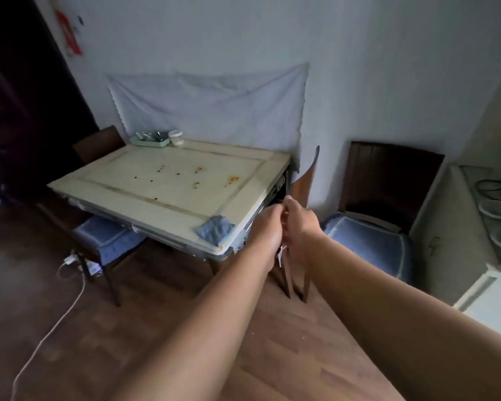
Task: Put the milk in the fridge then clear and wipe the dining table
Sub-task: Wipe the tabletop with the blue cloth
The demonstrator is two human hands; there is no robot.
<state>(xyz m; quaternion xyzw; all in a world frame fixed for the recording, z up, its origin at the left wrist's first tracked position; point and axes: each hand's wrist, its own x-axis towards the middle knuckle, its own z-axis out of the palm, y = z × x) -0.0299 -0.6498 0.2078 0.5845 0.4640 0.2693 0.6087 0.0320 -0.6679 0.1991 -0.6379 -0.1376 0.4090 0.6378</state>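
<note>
Clearly the job has reached the table stage, as far as the head view lets one judge. No milk shows anywhere, and no fridge can be made out for certain, so that step cannot be checked.

Head view: the table (pixel 168 180) stands against the wall, its pale top spotted with dark and orange stains (pixel 197 175) around the middle. A blue cloth (pixel 214 230) lies crumpled on the near right corner. At the far edge sit a tray (pixel 149 140) of cutlery and a small white tub (pixel 175 137), touching or just beside each other. Both arms reach forward to the right of that corner. The left hand (pixel 268 224) and right hand (pixel 300 219) meet in front of a wooden chair (pixel 304 180) seen edge-on beside the table. Their fingers curl inward, but whether they grip each other, the chair or nothing at all I cannot tell. A second chair (pixel 385 186) stands well apart to the right.

Clearing looks mostly done, and wiping has not begun, since the stains remain. Next, one hand would need to shift left onto the cloth, gather it, and press it across the stains. The tray and tub may want lifting first so the far edge gets wiped too.
</note>
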